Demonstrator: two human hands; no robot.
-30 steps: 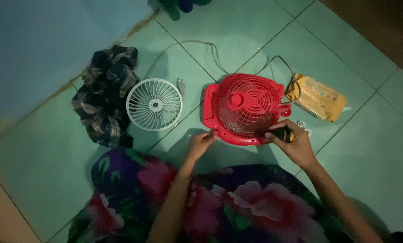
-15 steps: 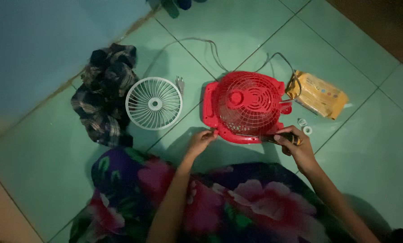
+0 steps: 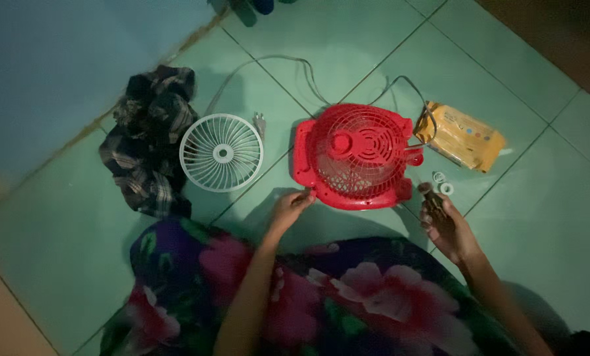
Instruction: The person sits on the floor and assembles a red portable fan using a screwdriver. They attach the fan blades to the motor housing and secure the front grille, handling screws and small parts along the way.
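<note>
Left hand reaches fwd, fingertips at red fan edge (grip loose, holding nothing); right hand palm-up, prob. curled round dark tool

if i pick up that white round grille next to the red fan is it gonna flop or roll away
The white grille looks like moulded plastic with thin spokes, so probably stiff and light. It lies flat on the tiled floor, so it should not roll unless stood on edge. The thin spokes might crack if squeezed.
</note>
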